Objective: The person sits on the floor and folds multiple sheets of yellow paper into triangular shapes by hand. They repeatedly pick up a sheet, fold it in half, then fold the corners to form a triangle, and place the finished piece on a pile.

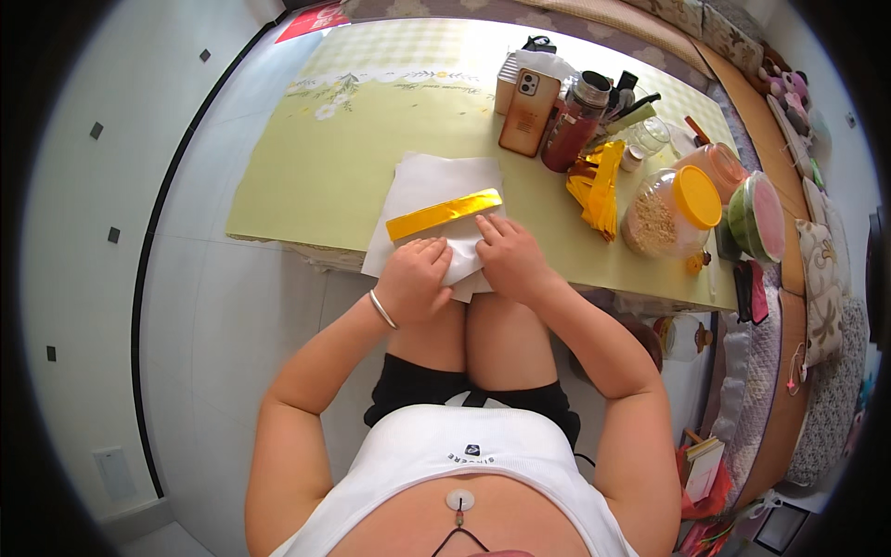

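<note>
White paper sheets (pixel 445 174) lie at the near edge of the table, their lower part hanging past it over my lap. Across them, slightly tilted, rests a shiny gold foil strip (pixel 444 215). My left hand (pixel 415 278), with a silver bangle at the wrist, has its fingers curled closed over the near part of the paper, just below the strip's left half. My right hand (pixel 512 260) grips the paper's right side, its index fingertip close to the strip's right end. Both thumbs are mostly hidden. Between the hands the paper looks raised and creased.
On the right of the table are a bundle of gold foil strips (pixel 599 190), a yellow-lidded jar (pixel 664 218), a cut watermelon (pixel 756 218), a red bottle (pixel 571 125) and an upright phone (pixel 530 111). A yellow-green cloth (pixel 306 176) covers the table. A long seat (pixel 775 371) runs along the right.
</note>
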